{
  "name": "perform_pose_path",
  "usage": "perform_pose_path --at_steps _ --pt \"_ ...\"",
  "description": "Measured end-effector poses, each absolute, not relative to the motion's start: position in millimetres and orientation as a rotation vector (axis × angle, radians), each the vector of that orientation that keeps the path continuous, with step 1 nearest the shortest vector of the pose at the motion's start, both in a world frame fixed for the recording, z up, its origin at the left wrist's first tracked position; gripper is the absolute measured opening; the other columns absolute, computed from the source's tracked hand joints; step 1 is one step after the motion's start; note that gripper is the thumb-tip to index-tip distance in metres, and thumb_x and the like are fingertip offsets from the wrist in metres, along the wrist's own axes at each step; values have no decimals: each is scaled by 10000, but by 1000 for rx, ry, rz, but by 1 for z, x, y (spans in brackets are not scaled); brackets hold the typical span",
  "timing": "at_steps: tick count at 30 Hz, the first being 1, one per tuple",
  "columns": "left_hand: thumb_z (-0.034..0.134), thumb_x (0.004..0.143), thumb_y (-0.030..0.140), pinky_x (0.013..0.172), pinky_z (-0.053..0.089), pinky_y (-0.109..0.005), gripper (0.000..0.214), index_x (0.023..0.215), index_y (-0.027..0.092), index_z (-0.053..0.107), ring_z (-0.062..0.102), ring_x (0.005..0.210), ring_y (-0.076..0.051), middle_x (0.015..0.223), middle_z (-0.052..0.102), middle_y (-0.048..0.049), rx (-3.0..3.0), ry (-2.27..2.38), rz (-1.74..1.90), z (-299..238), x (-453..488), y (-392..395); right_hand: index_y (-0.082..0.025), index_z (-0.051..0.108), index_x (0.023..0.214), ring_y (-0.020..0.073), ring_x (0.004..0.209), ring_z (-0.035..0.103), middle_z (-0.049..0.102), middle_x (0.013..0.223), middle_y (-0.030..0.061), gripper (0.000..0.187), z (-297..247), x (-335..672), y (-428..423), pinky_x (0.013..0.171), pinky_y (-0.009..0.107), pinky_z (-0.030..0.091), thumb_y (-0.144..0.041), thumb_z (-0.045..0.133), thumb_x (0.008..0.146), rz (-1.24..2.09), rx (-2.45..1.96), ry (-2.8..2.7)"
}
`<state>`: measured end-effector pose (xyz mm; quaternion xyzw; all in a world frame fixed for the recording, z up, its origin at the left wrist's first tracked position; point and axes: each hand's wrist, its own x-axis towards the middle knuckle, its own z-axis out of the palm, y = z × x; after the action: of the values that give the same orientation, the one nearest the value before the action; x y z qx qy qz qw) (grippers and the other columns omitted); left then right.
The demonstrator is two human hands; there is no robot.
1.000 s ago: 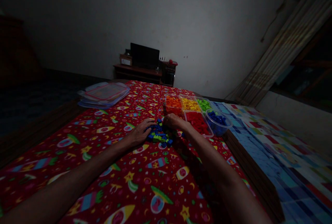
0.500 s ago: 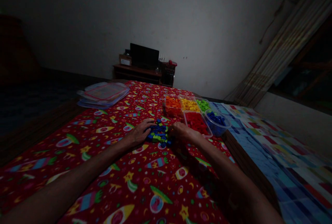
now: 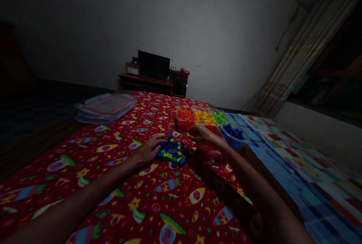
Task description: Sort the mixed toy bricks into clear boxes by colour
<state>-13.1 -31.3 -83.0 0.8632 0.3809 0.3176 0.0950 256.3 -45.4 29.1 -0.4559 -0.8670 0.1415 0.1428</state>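
Observation:
A small pile of blue and green toy building bricks [image 3: 171, 151] lies on the red patterned cloth. My left hand [image 3: 148, 149] rests palm down at the pile's left edge, its fingers stretched out and touching the bricks. My right hand [image 3: 203, 135] is raised to the right of the pile, in front of the container of red bricks [image 3: 213, 130], which it partly hides. Its fingers are drawn together; whatever is in them is too dark to make out. Close beyond it stand containers of orange bricks [image 3: 186, 115], yellow bricks [image 3: 204, 117], green bricks [image 3: 218, 116] and blue bricks [image 3: 233, 132].
Clear plastic lids [image 3: 107, 107] are stacked at the cloth's far left. A blue checked cloth [image 3: 271, 161] lies on the right, beyond a brown wooden edge [image 3: 263, 168]. At the back wall stands a desk [image 3: 144, 80] with a black monitor [image 3: 154, 63].
My right hand has lifted away from the pile and moved right, towards the red container. The left hand stays at the pile's left edge. The camera view has shifted slightly.

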Motion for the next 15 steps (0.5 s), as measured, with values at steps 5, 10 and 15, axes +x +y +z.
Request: perform_pose_path --at_steps 5,10,15 --pt "338 868 288 1033 422 -417 398 1095 179 647 529 1178 -243 1272 572 -112 2543 1156 941 -84 -13 -33 -103 633 776 76 567 438 566 660 1 95 60 285 -8 533 187 311 -174 569 782 153 -1613 -2332" --pt "332 873 294 1033 425 -408 407 1095 163 647 522 1192 -253 1277 568 -128 2547 1176 907 -82 -13 -35 -61 687 803 102 591 528 652 694 68 177 69 300 44 561 195 335 -144 530 811 -77 -1910 -2206" --pt "310 877 290 1044 413 -395 423 1103 146 637 521 1200 -238 1288 560 -137 2536 1186 887 -81 -13 -36 -72 681 976 131 703 569 684 868 116 262 68 298 62 618 202 363 -245 531 849 -150 -1816 -2123"
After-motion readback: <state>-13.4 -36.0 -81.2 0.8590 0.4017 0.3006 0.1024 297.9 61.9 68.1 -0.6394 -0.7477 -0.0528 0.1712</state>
